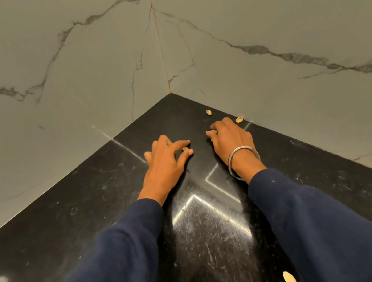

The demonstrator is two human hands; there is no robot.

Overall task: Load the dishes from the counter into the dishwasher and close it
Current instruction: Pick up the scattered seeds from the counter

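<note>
Two hands are resting on the glossy black stone counter (96, 231). Five pale nut shells are showing: the left hand (164, 162) is pinching one shell (185, 148) between thumb and forefinger, the right hand (232, 140) is curling over another (213, 131), two loose shells (208, 112) (239, 119) are lying just beyond it, and one (289, 278) near the sleeve (332, 227).

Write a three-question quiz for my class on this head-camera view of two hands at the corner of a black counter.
1. True or false: the left hand pinches a shell piece.
2. Which wrist wears the bangle? A left, B right.
3. Fill in: the loose shell nearest the camera lies on the black ____.

Key: 1 true; 2 B; 3 counter.
</note>
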